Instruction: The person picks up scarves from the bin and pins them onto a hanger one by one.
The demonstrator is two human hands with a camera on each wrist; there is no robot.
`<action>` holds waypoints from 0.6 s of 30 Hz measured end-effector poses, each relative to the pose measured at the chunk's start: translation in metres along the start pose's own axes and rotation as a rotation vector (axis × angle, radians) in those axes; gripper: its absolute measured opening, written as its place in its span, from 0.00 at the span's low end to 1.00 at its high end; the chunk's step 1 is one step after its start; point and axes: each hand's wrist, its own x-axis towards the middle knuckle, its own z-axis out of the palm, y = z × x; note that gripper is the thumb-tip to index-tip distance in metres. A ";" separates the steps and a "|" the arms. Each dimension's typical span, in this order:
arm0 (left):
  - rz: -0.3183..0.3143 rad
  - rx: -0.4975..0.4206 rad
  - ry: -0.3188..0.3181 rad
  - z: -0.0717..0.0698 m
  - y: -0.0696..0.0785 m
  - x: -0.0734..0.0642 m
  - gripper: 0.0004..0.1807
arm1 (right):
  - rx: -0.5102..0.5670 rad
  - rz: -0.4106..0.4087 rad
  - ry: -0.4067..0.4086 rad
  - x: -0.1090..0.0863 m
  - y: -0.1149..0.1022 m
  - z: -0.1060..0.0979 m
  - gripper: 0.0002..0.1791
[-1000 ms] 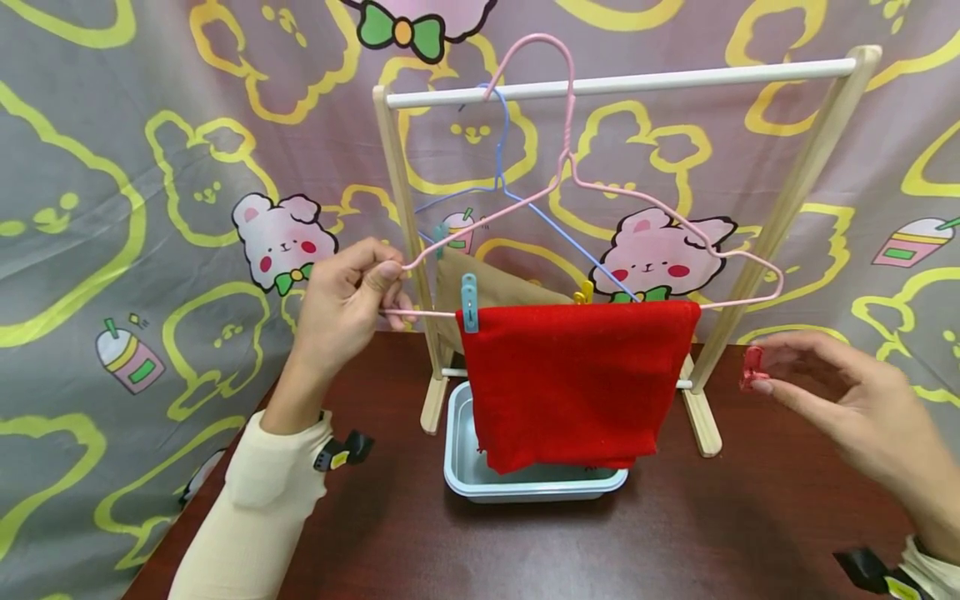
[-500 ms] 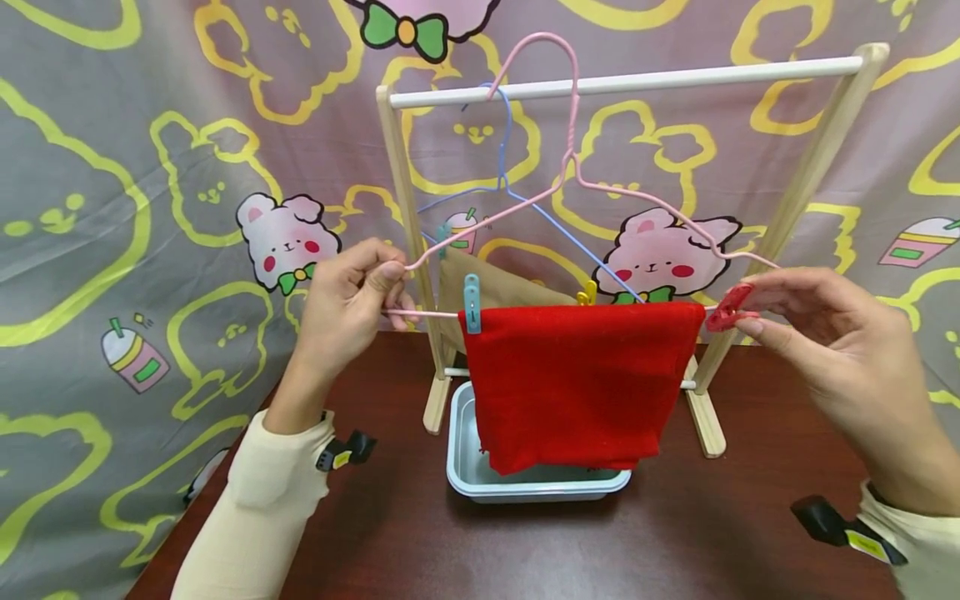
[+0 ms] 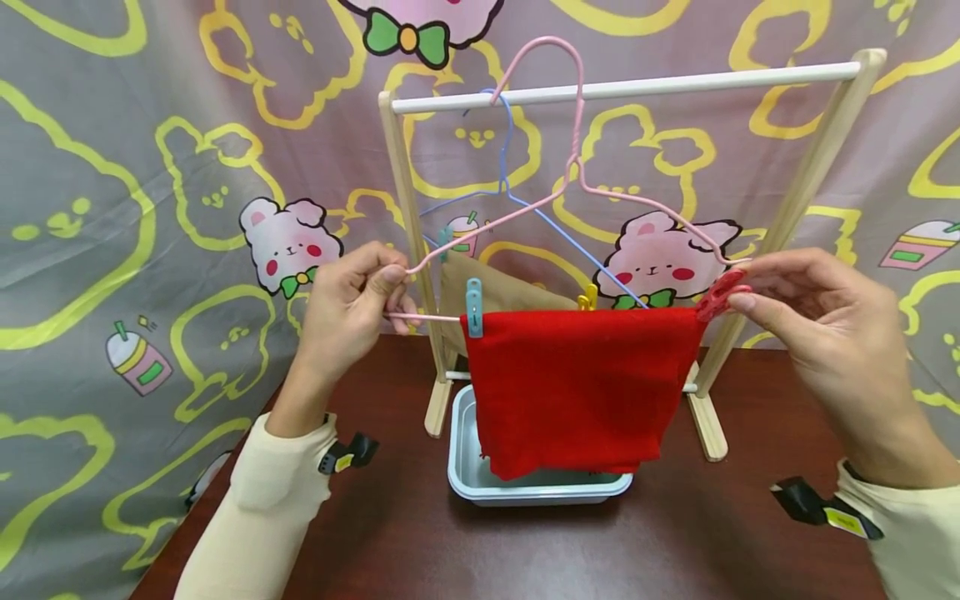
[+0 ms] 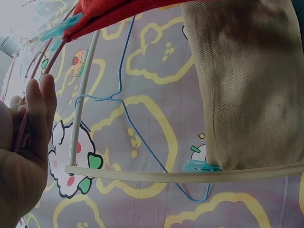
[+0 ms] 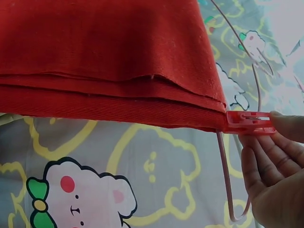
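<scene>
A folded red cloth (image 3: 577, 383) hangs over the lower bar of a pink wire hanger (image 3: 495, 221). My left hand (image 3: 352, 304) grips the hanger's left corner. Close by, a light blue clothespin (image 3: 474, 307) is clipped on the cloth's upper left. My right hand (image 3: 832, 350) pinches a red clothespin (image 3: 720, 296) between thumb and fingers at the cloth's upper right corner. In the right wrist view the red clothespin (image 5: 249, 122) meets the cloth's edge beside the hanger wire; whether its tips bite the cloth is unclear.
Behind stands a wooden rack with a white rod (image 3: 675, 83). A blue hanger (image 3: 558, 229) on it carries a beige cloth (image 3: 495, 283) with a yellow clothespin (image 3: 587, 297). A pale blue basin (image 3: 540, 496) sits below on the dark table (image 3: 420, 542). A patterned curtain (image 3: 187, 292) hangs behind.
My right hand has brought the red clothespin left and up, from beside the rack to the cloth's upper right corner. The left hand keeps its grip on the hanger.
</scene>
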 end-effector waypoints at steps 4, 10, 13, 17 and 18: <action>0.017 -0.006 0.002 0.000 -0.001 -0.001 0.09 | 0.040 0.020 0.027 0.003 0.003 0.000 0.14; 0.030 -0.046 0.016 0.002 -0.002 -0.001 0.13 | 0.071 0.047 0.041 0.006 0.005 0.002 0.10; 0.029 -0.081 0.029 0.003 -0.002 -0.001 0.16 | 0.094 0.057 0.032 0.006 0.005 0.003 0.09; 0.025 -0.128 0.051 0.005 -0.004 -0.002 0.20 | 0.083 0.080 0.032 0.007 0.005 0.003 0.09; 0.021 -0.138 0.058 0.005 -0.004 -0.002 0.21 | 0.068 0.088 0.035 0.007 0.006 0.003 0.09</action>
